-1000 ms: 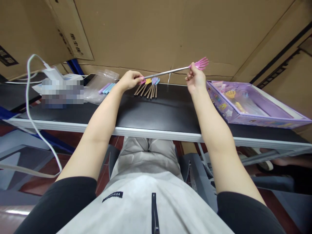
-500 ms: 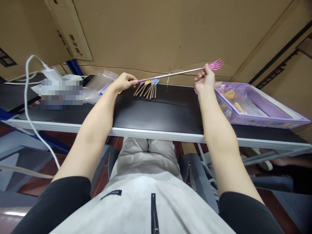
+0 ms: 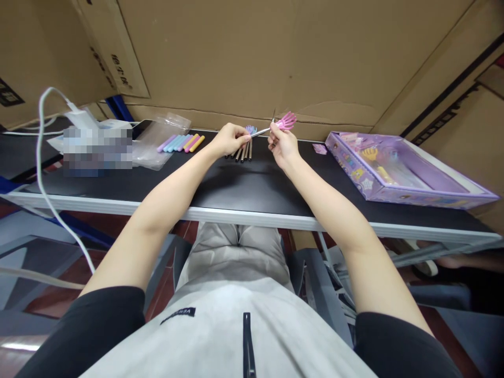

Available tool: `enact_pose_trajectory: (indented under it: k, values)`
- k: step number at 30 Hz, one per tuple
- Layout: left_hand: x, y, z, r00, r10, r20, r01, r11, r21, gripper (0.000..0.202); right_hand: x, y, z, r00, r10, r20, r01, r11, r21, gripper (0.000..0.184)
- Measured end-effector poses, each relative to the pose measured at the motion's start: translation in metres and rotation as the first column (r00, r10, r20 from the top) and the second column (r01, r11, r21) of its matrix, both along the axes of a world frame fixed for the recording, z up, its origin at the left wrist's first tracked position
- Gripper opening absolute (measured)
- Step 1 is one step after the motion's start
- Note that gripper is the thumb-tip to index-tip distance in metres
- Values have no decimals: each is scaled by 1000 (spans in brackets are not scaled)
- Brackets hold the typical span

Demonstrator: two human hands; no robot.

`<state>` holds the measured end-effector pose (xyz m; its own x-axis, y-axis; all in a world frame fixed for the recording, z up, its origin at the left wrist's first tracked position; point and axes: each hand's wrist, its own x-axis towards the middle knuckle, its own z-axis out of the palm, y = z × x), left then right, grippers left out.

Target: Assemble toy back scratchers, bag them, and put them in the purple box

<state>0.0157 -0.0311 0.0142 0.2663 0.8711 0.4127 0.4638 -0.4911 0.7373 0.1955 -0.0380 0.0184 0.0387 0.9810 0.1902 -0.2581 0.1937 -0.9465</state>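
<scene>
My left hand [image 3: 230,139] is closed on the handle end of a telescopic back scratcher with a pink claw head [image 3: 286,122]. My right hand [image 3: 281,143] pinches the scratcher just below that head. Only a short piece of metal rod [image 3: 258,132] shows between the two hands. Behind my left hand, several more scratchers [image 3: 244,149] with brown handles and coloured heads lie side by side on the black table [image 3: 252,184].
Several pastel handle sleeves [image 3: 181,143] lie by a clear plastic bag [image 3: 157,139]. A purple toy box [image 3: 397,170] sits at the right. A white charger and cable [image 3: 47,157] hang at the left. Cardboard boxes [image 3: 252,52] wall the back.
The rod was stretched long between my hands. My right hand has moved left toward my left hand, and the rod has collapsed to a short stub.
</scene>
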Motion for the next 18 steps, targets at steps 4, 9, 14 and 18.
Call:
enact_pose_trajectory:
  k: [4,9,14,18]
  values:
    - [-1,-1,1,1000,14,-16,-14,1000,-3,21,4,4,-1,999,-1,34,1,1000,-5,55]
    - [-3,5,0,999,13,-44,-12,1000,3,16,4,10,0,1000,-12,16,12,1000,-25,44]
    - [-14,13,2,992,16,-126,-12,999,36,19,10,31,-4,997,-55,58,52,998,41,36]
    - [-32,18,5,984,100,-148,-93,994,55,19,40,60,-3,988,-126,90,116,987,112,36]
